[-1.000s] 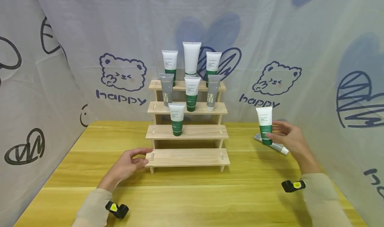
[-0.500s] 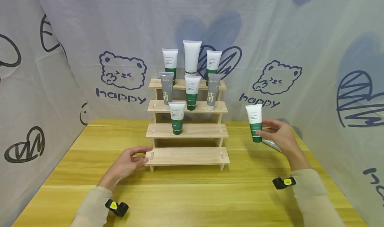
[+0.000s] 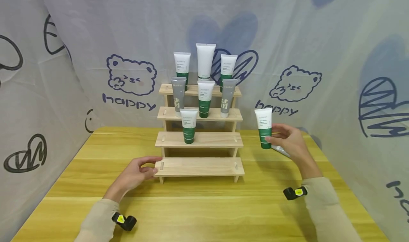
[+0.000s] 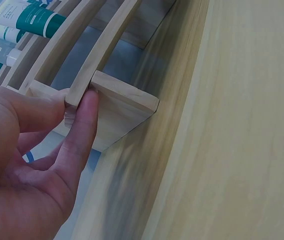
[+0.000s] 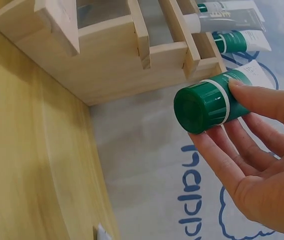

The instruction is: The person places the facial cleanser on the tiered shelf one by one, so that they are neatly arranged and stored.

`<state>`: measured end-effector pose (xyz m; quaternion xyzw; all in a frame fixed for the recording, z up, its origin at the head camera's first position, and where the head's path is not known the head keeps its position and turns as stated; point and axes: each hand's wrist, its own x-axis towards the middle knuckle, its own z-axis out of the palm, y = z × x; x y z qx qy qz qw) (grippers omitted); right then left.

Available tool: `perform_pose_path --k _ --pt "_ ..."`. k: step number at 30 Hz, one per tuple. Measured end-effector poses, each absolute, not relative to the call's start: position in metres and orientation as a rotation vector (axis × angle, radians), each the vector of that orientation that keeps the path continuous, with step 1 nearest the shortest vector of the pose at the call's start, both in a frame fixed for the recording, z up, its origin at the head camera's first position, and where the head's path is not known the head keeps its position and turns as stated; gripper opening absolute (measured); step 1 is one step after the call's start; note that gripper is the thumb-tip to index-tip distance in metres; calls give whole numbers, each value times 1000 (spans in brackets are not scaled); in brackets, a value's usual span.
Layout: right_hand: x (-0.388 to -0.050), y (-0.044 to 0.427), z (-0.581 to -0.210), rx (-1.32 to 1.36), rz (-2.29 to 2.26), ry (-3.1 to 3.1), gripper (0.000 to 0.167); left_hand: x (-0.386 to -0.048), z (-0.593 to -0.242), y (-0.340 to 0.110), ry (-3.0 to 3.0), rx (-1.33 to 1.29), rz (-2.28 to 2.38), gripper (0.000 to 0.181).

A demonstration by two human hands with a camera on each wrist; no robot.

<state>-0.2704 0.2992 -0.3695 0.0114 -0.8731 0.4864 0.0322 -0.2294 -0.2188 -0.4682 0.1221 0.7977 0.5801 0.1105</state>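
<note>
My right hand [image 3: 290, 142] holds a white-and-green squeeze tube [image 3: 263, 124] upright above the table, cap down, to the right of a stepped wooden display stand [image 3: 199, 167]. In the right wrist view the thumb and fingers grip the tube around its green lower part [image 5: 201, 107]. My left hand [image 3: 135, 174] pinches the left end of the stand's lowest shelf; the left wrist view has thumb and finger [image 4: 84, 120] on either side of the board. One white-and-green tube [image 3: 189, 128] stands toward the left of the second shelf from the bottom.
Higher on the stand, the third shelf bears two grey tubes [image 3: 226, 100] with a white-and-green one [image 3: 205, 100] between. The top shelf carries a larger white tube [image 3: 205, 60] between two white-and-green ones. Another tube [image 3: 281, 150] lies on the table, partly behind my right hand. A printed curtain [image 3: 127, 28] hangs behind.
My right hand has carried the white-and-green tube leftward, closer to the stand, and slightly up. The left hand has stayed at the lowest shelf's end.
</note>
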Motion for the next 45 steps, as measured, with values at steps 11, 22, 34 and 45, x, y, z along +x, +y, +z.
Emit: perform_pose_path --k 11,22,34,45 --pt "-276 280 -371 84 1550 -2633 70 -231 -468 -219 2334 343 1704 49" --pt "-282 261 -371 133 1631 -2593 70 -232 -467 -219 2336 347 1697 49" --pt "-288 239 -371 186 1671 -2551 65 -231 -466 -218 2338 341 1693 49" --pt "-292 224 -374 183 1689 -2543 62 -231 -466 -219 2333 345 1698 48"
